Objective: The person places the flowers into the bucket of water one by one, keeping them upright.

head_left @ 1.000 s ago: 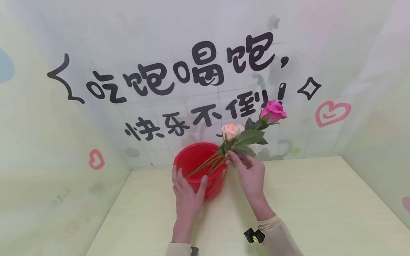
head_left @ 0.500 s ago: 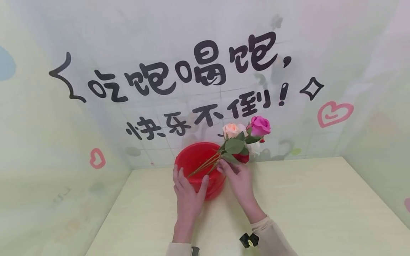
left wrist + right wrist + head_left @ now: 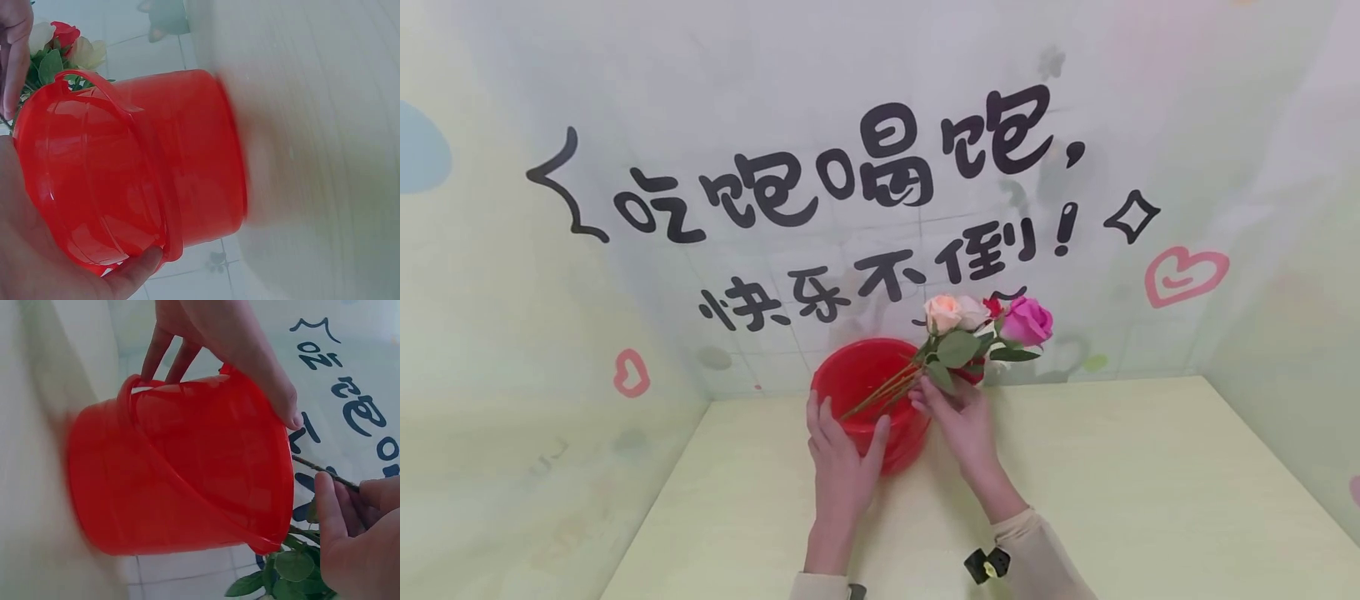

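Observation:
A red plastic bucket point(image 3: 908, 446) stands upright on the table, with several roses leaning over its right rim. My left hand point(image 3: 841, 462) holds the bucket's near left side, fingers and thumb spread around it. At the right rim, my right hand point(image 3: 958, 425) pinches the green stem point(image 3: 325, 470) of a magenta rose point(image 3: 1028, 322), whose bloom points to the right. Beside that bloom are a peach rose point(image 3: 942, 313) and a red rose point(image 3: 64, 39). White and cream roses point(image 3: 89, 54) show in the left wrist view. Leaves partly cover the stems.
The bucket's red handle point(image 3: 187, 487) hangs down along its side. Pale wood tabletop point(image 3: 1120, 483) extends to both sides. Directly behind the bucket rises a printed wall sheet point(image 3: 820, 83) with black lettering, and similar side panels point(image 3: 512, 417) flank the table.
My right hand has moved left and down, bringing the magenta rose lower toward the other blooms. Most recently that bloom tips slightly right, uncovering a red rose. My left hand keeps its place on the bucket.

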A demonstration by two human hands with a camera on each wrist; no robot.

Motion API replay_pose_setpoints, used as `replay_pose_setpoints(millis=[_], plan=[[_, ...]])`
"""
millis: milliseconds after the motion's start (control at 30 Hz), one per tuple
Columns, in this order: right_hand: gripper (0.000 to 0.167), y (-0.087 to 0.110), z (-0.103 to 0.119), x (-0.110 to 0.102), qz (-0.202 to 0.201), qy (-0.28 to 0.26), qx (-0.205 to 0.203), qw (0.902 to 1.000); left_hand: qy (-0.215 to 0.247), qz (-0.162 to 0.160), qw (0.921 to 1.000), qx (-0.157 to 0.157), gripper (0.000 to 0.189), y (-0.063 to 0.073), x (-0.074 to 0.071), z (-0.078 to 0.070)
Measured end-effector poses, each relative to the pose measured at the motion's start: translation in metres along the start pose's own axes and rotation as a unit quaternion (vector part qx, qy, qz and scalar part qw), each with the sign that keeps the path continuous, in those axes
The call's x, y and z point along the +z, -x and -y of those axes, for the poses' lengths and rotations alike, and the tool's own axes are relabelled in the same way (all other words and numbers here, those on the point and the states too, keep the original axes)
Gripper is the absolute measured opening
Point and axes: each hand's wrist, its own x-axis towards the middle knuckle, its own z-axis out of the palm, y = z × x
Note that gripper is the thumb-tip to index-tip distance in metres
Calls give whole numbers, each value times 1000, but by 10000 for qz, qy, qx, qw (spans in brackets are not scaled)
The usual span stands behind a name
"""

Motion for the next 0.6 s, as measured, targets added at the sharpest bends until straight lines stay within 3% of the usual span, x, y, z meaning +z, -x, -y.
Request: replay_pose_setpoints(millis=[200,300,433,600], plan=[[28,6,2,5,464,1047,-768,9904,-9,54,9999,-86,113,1,0,-1],[27,6,-2,6,536,1403,-753,9858,-52,52,9999,-120,113,2,0,-2],[27,1,-6,3,568,1192,-545,9897,-74,15,10000,-64,112,2,-1,-3],[31,-4,-9,-1,452,247,-76,9986,-93,16,10000,-7,112,1,-1,-4]])
